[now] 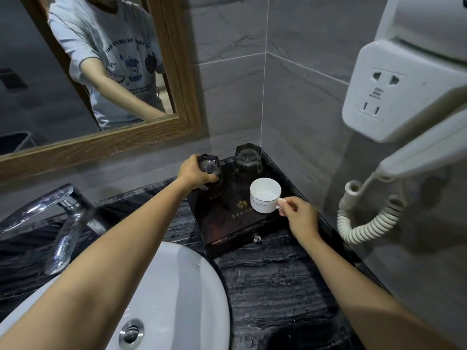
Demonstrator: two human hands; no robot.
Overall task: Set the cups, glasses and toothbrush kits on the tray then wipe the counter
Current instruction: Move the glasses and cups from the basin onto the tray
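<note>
Both hands at the dark tray [227, 218] — left [193, 173] gripping a glass [211, 178], right [298, 218] pinching the white cup [265, 195].

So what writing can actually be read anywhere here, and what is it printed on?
"220V~" and "50Hz": on the white wall socket unit; the smaller line beneath them is too small to read.
White cup: a line of dark script, too small to read.
Tray: a gold emblem and a row of characters, too blurred to read.
T-shirt in the mirror: printed words, reversed and blurred, unreadable.
</note>
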